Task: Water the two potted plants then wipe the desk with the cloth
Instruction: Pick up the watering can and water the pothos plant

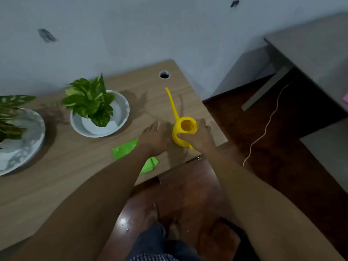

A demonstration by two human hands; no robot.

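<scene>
A yellow watering can (pixel 183 131) with a long thin spout stands near the right end of the wooden desk (pixel 56 176). My right hand (pixel 198 136) wraps around its body from the right. My left hand (pixel 155 137) rests flat on the desk just left of the can, fingers spread, holding nothing. A green cloth (pixel 125 149) lies on the desk, partly under my left wrist. One potted plant (pixel 90 102) sits in a white dish (pixel 122 112) at the desk's middle. A second potted plant (pixel 9 117) in a marbled dish (pixel 35 136) is cut off at the left edge.
The desk's right edge lies just beyond the can, with dark wooden floor below. A cable hole (pixel 164 74) sits near the back of the desk. A thin cord (pixel 263 132) trails across the floor. A grey table (pixel 310 49) stands at the right. The wall is close behind.
</scene>
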